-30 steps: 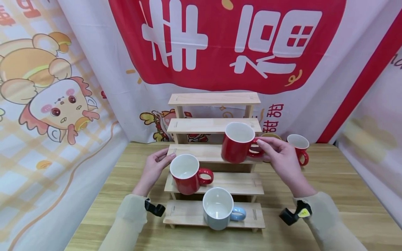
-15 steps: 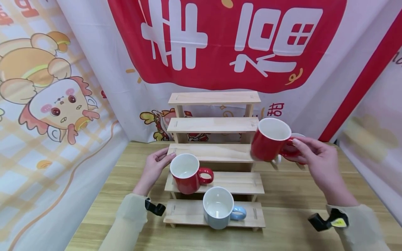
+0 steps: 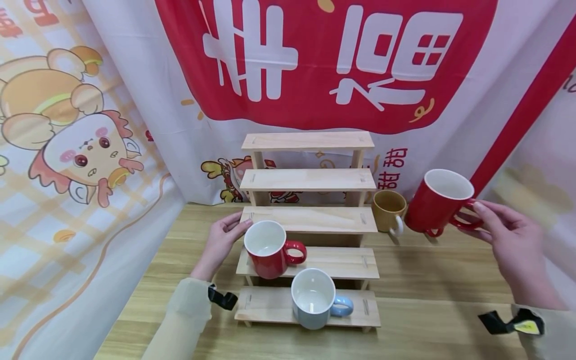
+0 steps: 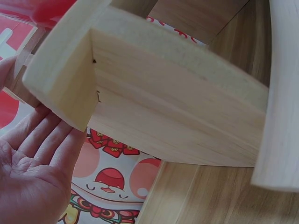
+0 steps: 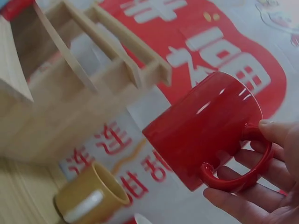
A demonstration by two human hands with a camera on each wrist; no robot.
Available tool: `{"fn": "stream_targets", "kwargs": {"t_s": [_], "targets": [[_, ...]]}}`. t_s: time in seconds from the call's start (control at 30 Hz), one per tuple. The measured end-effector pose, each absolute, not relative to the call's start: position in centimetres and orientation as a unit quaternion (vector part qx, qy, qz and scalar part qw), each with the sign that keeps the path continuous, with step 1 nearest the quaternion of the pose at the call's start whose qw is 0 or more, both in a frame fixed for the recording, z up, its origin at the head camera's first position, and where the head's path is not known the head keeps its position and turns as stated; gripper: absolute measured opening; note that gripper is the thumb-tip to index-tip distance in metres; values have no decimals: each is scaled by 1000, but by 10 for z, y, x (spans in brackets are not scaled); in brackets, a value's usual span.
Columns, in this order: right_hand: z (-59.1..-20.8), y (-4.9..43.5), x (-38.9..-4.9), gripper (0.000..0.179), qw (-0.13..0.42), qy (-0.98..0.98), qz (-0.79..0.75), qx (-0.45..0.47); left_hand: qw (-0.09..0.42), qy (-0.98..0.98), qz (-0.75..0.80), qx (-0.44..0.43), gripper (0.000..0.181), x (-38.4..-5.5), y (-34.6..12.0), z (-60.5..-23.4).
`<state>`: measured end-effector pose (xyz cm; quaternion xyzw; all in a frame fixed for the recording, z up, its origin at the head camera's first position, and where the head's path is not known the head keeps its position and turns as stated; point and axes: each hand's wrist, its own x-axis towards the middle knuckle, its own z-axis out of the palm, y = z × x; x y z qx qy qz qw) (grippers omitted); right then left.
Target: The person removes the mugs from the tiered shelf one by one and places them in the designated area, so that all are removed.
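Observation:
My right hand [image 3: 513,235] grips a red mug [image 3: 441,197] by its handle, raised at the right of the stepped wooden rack [image 3: 315,220]. White inside, this mug tilts slightly in the head view. In the right wrist view, fingers curl through the handle of the red mug [image 5: 205,126]. My left hand [image 3: 222,240] holds the left end of the rack's middle step, thumb at the front and fingers behind. Another red mug [image 3: 267,255] stands on the second step from the bottom, close by that hand. A light blue mug [image 3: 310,305] stands on the lowest step.
A mustard-yellow mug [image 3: 388,210] with a white handle stands on the wooden table [image 3: 418,280], right behind the rack's end. Beside it, another red mug is mostly hidden behind the held one; part of its handle shows. Printed cloth [image 3: 153,90] encloses the back and sides.
My right hand has carried the red mug rightward, from over the middle step to beyond the rack's right end. The left hand stays at the rack.

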<state>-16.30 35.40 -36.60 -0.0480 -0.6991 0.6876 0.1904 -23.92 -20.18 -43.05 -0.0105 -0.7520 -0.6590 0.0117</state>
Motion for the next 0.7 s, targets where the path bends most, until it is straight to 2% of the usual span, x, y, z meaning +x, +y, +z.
{"fn": "stream_targets", "kwargs": {"t_s": [0.33, 0.6, 0.7], "targets": [[-370, 394, -177, 59, 225, -682, 674, -171, 19, -750, -661, -9, 63, -241, -202, -430], [-378, 417, -196, 68, 241, -609, 729, -198, 15, -753, -657, -10, 62, -240, -203, -432], [-387, 425, -207, 64, 255, -583, 742, -209, 16, -749, -662, -10, 62, -240, -203, -432]]}}
